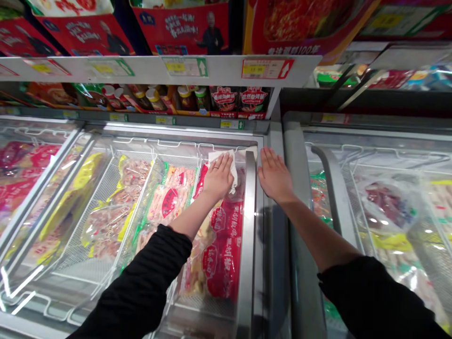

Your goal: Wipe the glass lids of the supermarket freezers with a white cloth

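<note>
My left hand (pixel 219 176) lies flat on a white cloth or paper wipe (pixel 231 168), pressing it against the glass lid (pixel 212 141) of a chest freezer. Its fingers are stretched out, and part of the wipe is hidden under the palm. To the right of the lid's metal handle (pixel 250 221), my right hand (pixel 273 174) rests with straight fingers on the grey freezer frame (pixel 271 263); it holds nothing. Beneath the glass, below my left hand, are red packs (pixel 226 249) of frozen food.
White wire baskets (pixel 84 263) under the glass hold several bagged frozen goods. A second freezer with a curved handle (pixel 330 183) stands at the right. Above the far edge runs a shelf (pixel 219 70) with price tags, red boxes (pixel 183 28) and small jars (pixel 185 98).
</note>
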The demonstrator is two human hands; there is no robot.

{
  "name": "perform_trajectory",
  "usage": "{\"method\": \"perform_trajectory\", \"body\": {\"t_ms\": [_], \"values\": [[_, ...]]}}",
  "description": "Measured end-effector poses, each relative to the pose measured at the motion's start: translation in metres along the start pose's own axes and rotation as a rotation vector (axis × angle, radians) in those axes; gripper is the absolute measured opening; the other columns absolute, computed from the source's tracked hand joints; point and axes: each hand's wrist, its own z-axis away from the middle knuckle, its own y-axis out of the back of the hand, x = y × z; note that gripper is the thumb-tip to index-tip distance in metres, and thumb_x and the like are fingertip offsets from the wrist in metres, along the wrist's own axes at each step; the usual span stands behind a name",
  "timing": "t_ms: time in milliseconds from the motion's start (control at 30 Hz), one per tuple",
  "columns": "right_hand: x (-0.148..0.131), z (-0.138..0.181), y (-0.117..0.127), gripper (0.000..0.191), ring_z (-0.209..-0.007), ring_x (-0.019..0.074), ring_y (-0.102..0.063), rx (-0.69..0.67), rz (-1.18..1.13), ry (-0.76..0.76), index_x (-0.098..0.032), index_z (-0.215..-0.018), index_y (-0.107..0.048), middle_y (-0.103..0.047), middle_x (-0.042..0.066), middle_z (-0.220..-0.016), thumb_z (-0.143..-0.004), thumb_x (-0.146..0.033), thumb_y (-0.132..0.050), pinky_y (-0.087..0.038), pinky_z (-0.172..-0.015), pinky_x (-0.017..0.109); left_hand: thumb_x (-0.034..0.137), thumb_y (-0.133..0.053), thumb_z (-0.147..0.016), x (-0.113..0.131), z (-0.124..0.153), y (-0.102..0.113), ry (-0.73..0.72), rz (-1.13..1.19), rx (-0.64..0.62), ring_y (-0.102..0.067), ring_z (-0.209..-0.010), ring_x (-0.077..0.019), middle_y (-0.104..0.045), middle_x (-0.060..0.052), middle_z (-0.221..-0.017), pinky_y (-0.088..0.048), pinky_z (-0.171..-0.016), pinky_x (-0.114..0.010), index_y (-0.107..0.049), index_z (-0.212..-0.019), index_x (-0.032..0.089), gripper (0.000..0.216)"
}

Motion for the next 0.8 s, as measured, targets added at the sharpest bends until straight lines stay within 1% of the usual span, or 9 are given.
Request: {"method": "perform_trajectory", "body": {"t_ms": [167,267,333,400,467,567,667,733,800], "values": [[0.000,0.001,0.003,0.063,-0.158,0.0205,-0.014,-0.003,-0.016,0.037,-0.012,-0.163,-0.021,-0.020,0.005,-0.171,-0.102,-0.026,-0.024,-0.014,-0.131,0.044,0.033,-0.033,-0.106,0.014,-0.027,-0.002,-0.139,-0.013,-0.052,-0.025,-0.156,-0.0177,-0.028,-0.001,-0.167,-0.020,-0.129,-0.038,-0.033,-0.160,0.017,0.056],[0.000,0.002,0.004,0.061,-0.158,0.0200,-0.016,-0.016,-0.010,0.090,-0.016,-0.163,-0.025,-0.023,0.002,-0.170,-0.103,-0.024,-0.024,-0.016,-0.131,0.042,0.027,-0.031,-0.105,0.000,-0.039,0.001,-0.084,-0.028,-0.069,-0.024,-0.156,-0.0151,-0.026,0.001,-0.168,-0.020,-0.129,-0.036,-0.031,-0.161,0.018,0.057],[0.002,0.003,0.003,0.059,-0.157,0.0200,-0.018,0.008,-0.013,0.134,-0.014,-0.161,-0.031,-0.028,0.002,-0.169,-0.104,-0.022,-0.024,-0.015,-0.130,0.039,0.025,-0.031,-0.104,-0.013,-0.030,0.005,0.017,-0.043,-0.046,-0.023,-0.156,-0.0158,-0.025,0.000,-0.168,-0.019,-0.129,-0.036,-0.029,-0.161,0.016,0.058],[0.003,0.003,0.001,0.057,-0.157,0.0210,-0.021,0.030,-0.018,0.161,-0.011,-0.160,-0.034,-0.030,0.003,-0.168,-0.104,-0.022,-0.024,-0.014,-0.130,0.037,0.024,-0.030,-0.104,-0.020,-0.007,0.009,0.113,-0.058,-0.027,-0.023,-0.156,-0.0173,-0.026,-0.002,-0.168,-0.019,-0.129,-0.037,-0.029,-0.161,0.014,0.059],[0.004,0.003,0.000,0.057,-0.156,0.0221,-0.022,0.037,-0.019,0.164,-0.010,-0.159,-0.035,-0.031,0.005,-0.167,-0.104,-0.021,-0.025,-0.014,-0.130,0.036,0.024,-0.030,-0.104,-0.016,0.021,0.011,0.148,-0.057,-0.021,-0.023,-0.156,-0.0180,-0.027,-0.003,-0.168,-0.019,-0.130,-0.038,-0.030,-0.161,0.012,0.058],[0.003,0.003,-0.001,0.057,-0.155,0.0231,-0.024,0.046,-0.021,0.164,-0.009,-0.159,-0.036,-0.033,0.006,-0.167,-0.104,-0.021,-0.025,-0.014,-0.129,0.037,0.024,-0.030,-0.104,0.005,0.044,0.008,0.081,-0.023,-0.016,-0.023,-0.156,-0.0196,-0.028,-0.004,-0.168,-0.019,-0.130,-0.038,-0.031,-0.161,0.012,0.058],[0.001,0.003,0.000,0.056,-0.155,0.0229,-0.024,0.043,-0.023,0.162,-0.008,-0.157,-0.037,-0.035,0.007,-0.166,-0.103,-0.020,-0.027,-0.015,-0.130,0.037,0.025,-0.031,-0.104,0.017,0.028,0.001,-0.017,0.012,-0.015,-0.024,-0.156,-0.0193,-0.028,-0.002,-0.168,-0.019,-0.130,-0.038,-0.032,-0.161,0.014,0.058],[-0.001,0.003,0.002,0.057,-0.156,0.0224,-0.023,0.012,-0.016,0.145,-0.011,-0.158,-0.036,-0.033,0.006,-0.167,-0.103,-0.020,-0.029,-0.015,-0.130,0.040,0.026,-0.031,-0.104,0.011,0.006,-0.001,-0.049,0.021,-0.024,-0.023,-0.156,-0.0180,-0.027,-0.001,-0.168,-0.019,-0.130,-0.038,-0.032,-0.161,0.017,0.058],[-0.001,0.003,0.003,0.059,-0.157,0.0228,-0.021,-0.028,-0.007,0.119,-0.016,-0.160,-0.033,-0.031,0.002,-0.168,-0.102,-0.019,-0.031,-0.016,-0.130,0.045,0.025,-0.030,-0.103,-0.005,-0.011,0.001,-0.015,0.022,-0.042,-0.022,-0.157,-0.0173,-0.026,0.000,-0.168,-0.019,-0.130,-0.038,-0.030,-0.162,0.018,0.059]]}}
